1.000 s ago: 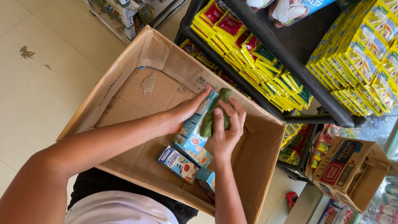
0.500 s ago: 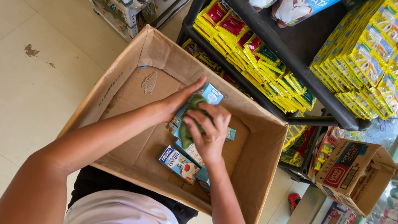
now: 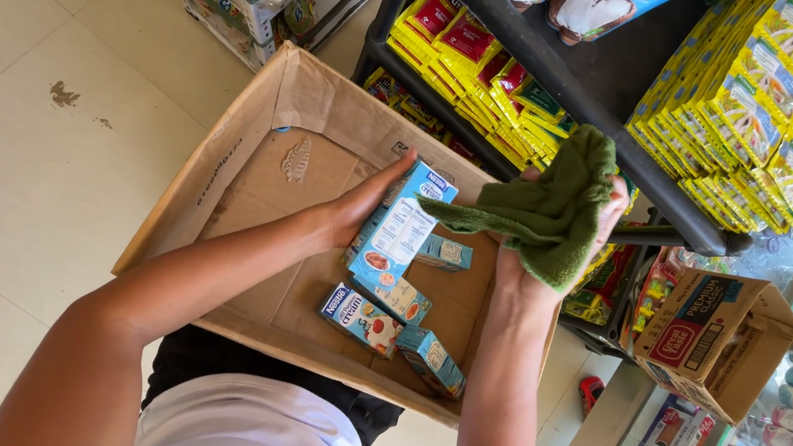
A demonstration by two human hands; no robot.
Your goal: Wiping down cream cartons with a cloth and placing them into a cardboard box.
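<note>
A cardboard box [image 3: 222, 166] on the tiled floor [image 3: 33, 148] holds several small blue cartons [image 3: 363, 318].

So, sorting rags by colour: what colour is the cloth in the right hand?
Dark green; the cloth shows best in the head view.

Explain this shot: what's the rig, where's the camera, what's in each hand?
There is no machine here. A person works with bare hands, and one camera worn on the head looks down past their arms. The left hand grips a light blue carton over an open cardboard box that stands on a tiled floor. The right hand is raised to the side, its fingers closed on a green cloth. More small blue cartons lie on the box bottom. Behind the box, a dark shelf rack carries stacks of yellow packets. A smaller printed cardboard box sits at lower right.
</note>
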